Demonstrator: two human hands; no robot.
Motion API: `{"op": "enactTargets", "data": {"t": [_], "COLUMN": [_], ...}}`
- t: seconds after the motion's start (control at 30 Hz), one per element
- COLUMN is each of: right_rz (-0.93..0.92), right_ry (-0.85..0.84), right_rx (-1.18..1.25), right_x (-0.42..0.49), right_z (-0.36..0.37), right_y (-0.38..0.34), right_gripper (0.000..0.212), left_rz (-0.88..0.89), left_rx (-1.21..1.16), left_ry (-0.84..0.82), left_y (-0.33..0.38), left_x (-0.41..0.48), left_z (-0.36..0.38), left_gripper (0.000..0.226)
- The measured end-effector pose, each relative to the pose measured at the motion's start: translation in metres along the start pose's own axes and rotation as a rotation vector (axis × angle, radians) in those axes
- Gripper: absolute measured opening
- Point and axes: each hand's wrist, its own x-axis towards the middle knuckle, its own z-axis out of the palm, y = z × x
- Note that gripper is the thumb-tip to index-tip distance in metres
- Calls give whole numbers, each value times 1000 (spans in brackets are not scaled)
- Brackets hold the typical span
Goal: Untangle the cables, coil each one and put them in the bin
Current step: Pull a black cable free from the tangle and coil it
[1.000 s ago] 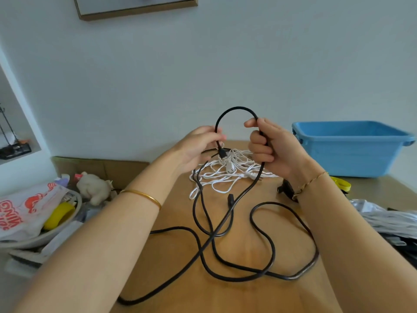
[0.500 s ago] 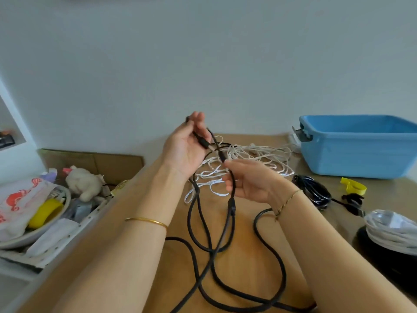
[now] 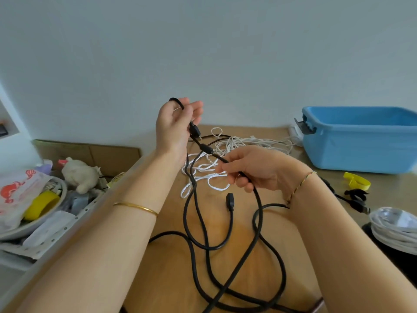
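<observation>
We have the black cable [image 3: 206,148] in both hands above the counter [image 3: 162,279]. The left hand [image 3: 173,127], at upper centre of the frame, has its fingers [image 3: 196,109] curled round a small loop of the cable, with one plug hanging against the palm. The right hand [image 3: 255,170], lower and toward the right of the frame, pinches the same cable between thumb and forefinger, the other fingers folded round it.

The short stretch between our hands runs on a slant, from upper left down to lower right. All the slack hangs below both hands and sprawls in crossing loops toward the bottom of the frame. A loose plug [image 3: 229,201] lies just below the right hand.

We judge that the next loop must come up from that slack, fed by the right hand to the left, which keeps the coil.

The white cable [image 3: 237,145] lies tangled on the counter behind our hands. The blue bin [image 3: 361,154] stands at the right of the frame, nearer the right hand.
</observation>
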Motion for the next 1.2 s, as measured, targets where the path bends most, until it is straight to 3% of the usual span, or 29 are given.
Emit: {"op": "enactTargets", "data": {"t": [0.2,0.4,0.5,0.67,0.83,1.0,1.2], "right_rz": [-11,-117,-266,-484,-597,-507,-334], "right_ry": [112,457,601,717,717,630,492], "right_rx": [-194,-488,-548,-521,-368,-92,-87], "right_x": [-13,-17,-18,-20,-17,-2,12], "right_z": [-12,-25,-31,-40,-40,-31,-7], "right_y": [-3,-8,-7,-6,0,14,18], "right_gripper": [13,10,14,11,15,27,32], "left_rz": [270,170,53,-249,-434,-608,-622], "left_rx": [599,1152,1225,759,349,63,-416], "left_ry": [-108,-388,-556,-654,-716,-697,-422], "left_y": [-3,-4,0,7,19,20,23], "left_x": [-6,-24,-30,-37,-41,-35,-26], "left_z": [5,12,20,30,30,29,29], "left_gripper": [10,9,10,47,41,42,40]}}
